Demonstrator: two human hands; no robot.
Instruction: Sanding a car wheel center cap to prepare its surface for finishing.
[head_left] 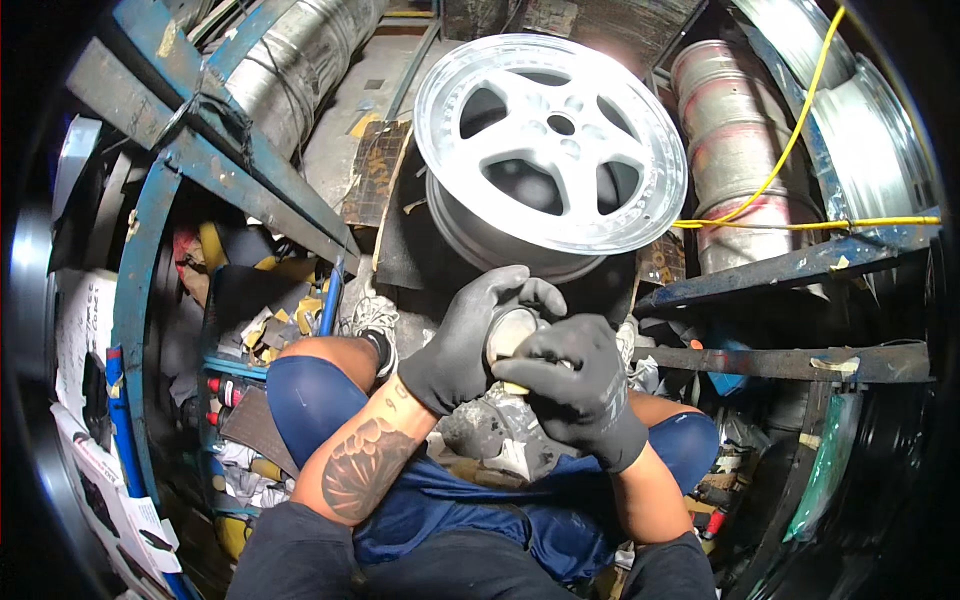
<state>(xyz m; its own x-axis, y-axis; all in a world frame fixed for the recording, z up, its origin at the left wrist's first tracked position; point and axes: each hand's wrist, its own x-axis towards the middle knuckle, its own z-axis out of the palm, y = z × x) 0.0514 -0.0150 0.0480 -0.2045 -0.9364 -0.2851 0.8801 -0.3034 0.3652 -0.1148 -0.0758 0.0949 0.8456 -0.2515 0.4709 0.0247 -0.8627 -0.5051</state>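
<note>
Both my hands wear dark grey gloves and meet just below the wheel. My left hand (pixel 465 345) is closed around the side of a small round light-grey disc (pixel 510 333), whose exact kind I cannot make out. From the right, my right hand (pixel 580 385) comes over the disc's edge with its fingers closed together. A small yellow piece (pixel 515 388) shows under its fingertips; whether it is held or part of the disc is unclear. Beyond the hands, a silver-white five-spoke car wheel rim (pixel 560 190) lies face up and tilted, with neither hand on it.
Blue metal rack frames (pixel 150 250) flank me, with more wheel barrels (pixel 745 150) at the right. A yellow cable (pixel 790 160) runs across that side. Scraps and abrasive pieces (pixel 275 335) fill the left shelf. A green plastic sleeve (pixel 825 465) hangs at lower right.
</note>
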